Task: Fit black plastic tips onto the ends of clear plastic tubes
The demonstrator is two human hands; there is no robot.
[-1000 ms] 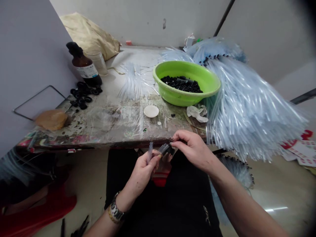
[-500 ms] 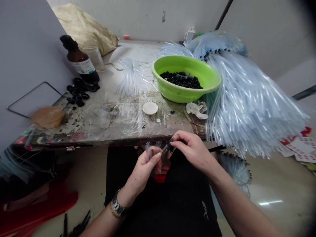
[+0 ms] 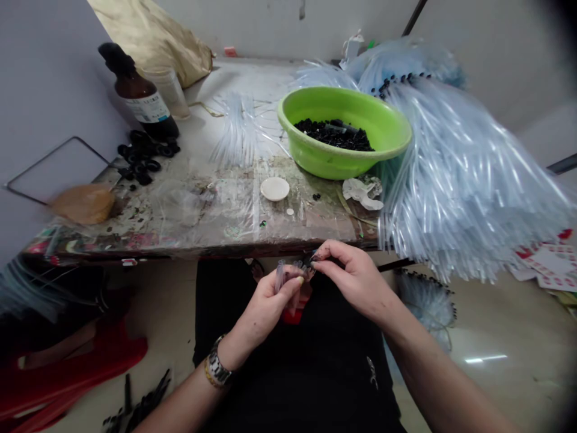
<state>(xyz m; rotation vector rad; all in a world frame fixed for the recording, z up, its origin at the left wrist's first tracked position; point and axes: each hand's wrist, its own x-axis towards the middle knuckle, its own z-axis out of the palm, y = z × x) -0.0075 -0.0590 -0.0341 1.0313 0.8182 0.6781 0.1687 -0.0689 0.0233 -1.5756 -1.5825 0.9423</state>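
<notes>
In front of my lap, just below the table's front edge, my left hand [image 3: 270,300] is closed round a few short clear plastic tubes [image 3: 280,275], whose open ends stick up past the fingers. My right hand [image 3: 356,276] pinches at a small dark piece [image 3: 308,260] close to my left fingertips. Its exact shape is too small to tell, and the fingers partly cover it. The two hands almost meet. Beyond them on the table stands a green basin [image 3: 333,165] with many small black parts [image 3: 333,135] inside.
A large bundle of clear tubes [image 3: 469,180] hangs over the table's right side. A white dish [image 3: 274,189], a brown bottle [image 3: 139,99], black caps [image 3: 142,159] and loose thin tubes [image 3: 237,135] lie on the worn table [image 3: 202,225]. A red stool [image 3: 90,373] is lower left.
My left hand has moved slightly right, closer to my right fingertips, and less of the dark piece shows between them. The view has tilted a little, shifting the table upward.
</notes>
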